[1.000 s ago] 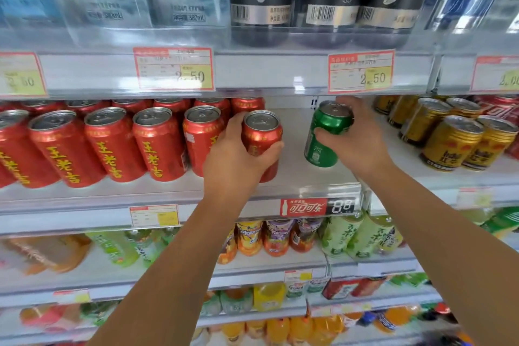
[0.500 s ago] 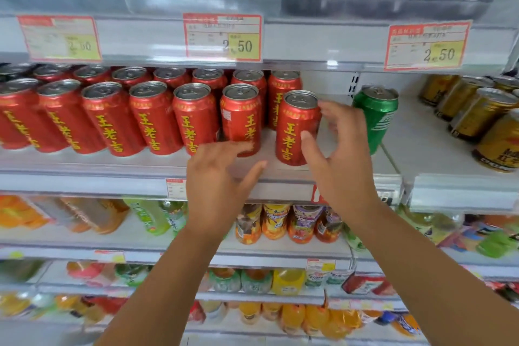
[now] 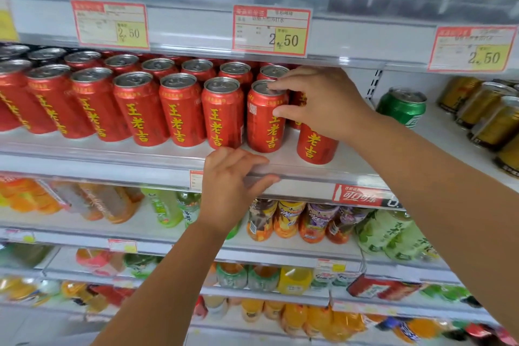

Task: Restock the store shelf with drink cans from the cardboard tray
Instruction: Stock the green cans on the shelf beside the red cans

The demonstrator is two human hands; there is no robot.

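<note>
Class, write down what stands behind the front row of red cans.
A second row of red cans; only their lids and shoulders show above the front row. Their bodies are covered, and the right hand hides the row's right end.

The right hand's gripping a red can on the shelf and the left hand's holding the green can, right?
No. The left hand rests on the shelf's clear plastic front rail, not on the green metal drink can, which stands untouched further right. The right hand does grip a red metal drink can, as the head view shows.
</note>
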